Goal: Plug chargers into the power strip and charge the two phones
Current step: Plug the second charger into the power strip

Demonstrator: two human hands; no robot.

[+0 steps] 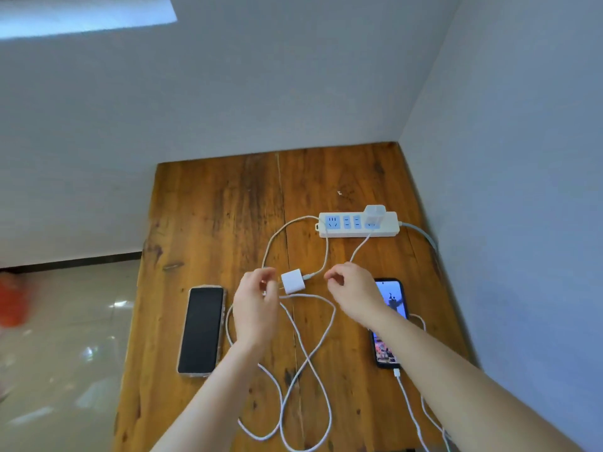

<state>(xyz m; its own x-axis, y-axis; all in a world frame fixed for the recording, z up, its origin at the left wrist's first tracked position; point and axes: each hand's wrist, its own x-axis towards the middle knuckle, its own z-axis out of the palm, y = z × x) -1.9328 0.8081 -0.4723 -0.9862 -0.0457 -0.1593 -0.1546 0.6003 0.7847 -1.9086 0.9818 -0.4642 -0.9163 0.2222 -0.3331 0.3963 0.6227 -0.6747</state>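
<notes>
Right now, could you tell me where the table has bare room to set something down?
Bare: the far-left wood between the wall and the power strip. Crowded: the near middle, looped with white cable between the dark phone, both hands and the lit phone.

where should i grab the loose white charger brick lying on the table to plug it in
Take the loose charger across its two broad flat faces, coming from above. It lies flat between the left hand and right hand, its cable leaving the right end. Keep fingers off that end and the opposite one, where the prongs probably sit, so it can go into the power strip.
</notes>
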